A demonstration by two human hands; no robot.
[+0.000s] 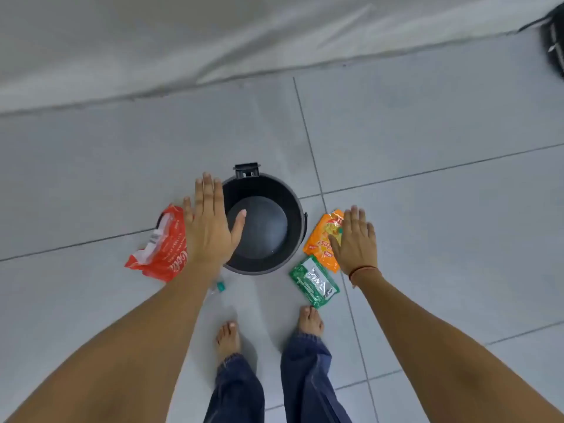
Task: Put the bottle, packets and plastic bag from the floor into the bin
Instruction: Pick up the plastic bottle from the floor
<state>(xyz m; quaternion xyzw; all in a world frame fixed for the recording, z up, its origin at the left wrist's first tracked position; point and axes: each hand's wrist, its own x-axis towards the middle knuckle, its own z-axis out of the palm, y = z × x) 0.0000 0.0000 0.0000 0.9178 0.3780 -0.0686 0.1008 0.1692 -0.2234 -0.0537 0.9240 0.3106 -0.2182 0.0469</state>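
Note:
A black round bin (297,209) stands open on the tiled floor, nothing inside it. Left of it lies a red plastic bag (161,248) with white lettering. An orange packet (323,239) and a green packet (314,282) lie right of the bin. A clear bottle (218,288) with a teal cap lies near the bin's front, mostly hidden under my left forearm. My left hand (210,224) hovers flat, fingers apart, over the bin's left rim and the bag's edge. My right hand (355,239) hovers flat and holds nothing, over the orange packet's right side.
My bare feet (309,320) and jeans legs stand just in front of the bin. A grey wall base runs along the back. A dark object (554,41) sits at the far right corner. Grey floor tiles spread around.

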